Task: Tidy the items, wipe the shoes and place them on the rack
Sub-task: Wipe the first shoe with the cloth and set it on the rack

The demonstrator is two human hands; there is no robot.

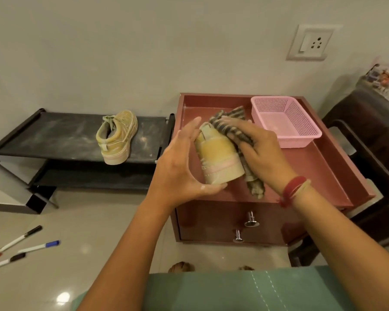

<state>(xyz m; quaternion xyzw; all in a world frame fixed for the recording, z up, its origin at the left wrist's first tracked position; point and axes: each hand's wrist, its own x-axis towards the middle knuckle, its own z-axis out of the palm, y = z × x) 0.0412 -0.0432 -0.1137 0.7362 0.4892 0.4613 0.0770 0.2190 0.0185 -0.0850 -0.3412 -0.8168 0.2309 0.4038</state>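
Observation:
My left hand [180, 167] holds a yellow sneaker [218, 158] above the red cabinet top [323, 167], thumb curled under its heel and fingers along its left side. Against the shoe's right side, my right hand [261, 149] presses a striped grey cloth [234, 122]; the cloth's tail hangs down below my wrist. A second yellow sneaker [117, 136] stands on the top shelf of the black shoe rack [54, 138] to the left, heel toward me.
A pink plastic basket [285, 122] sits at the cabinet's back right. Several markers [25, 245] lie on the tiled floor at lower left. A dark chair [373, 140] stands right of the cabinet. The cabinet has two drawer knobs [252, 221].

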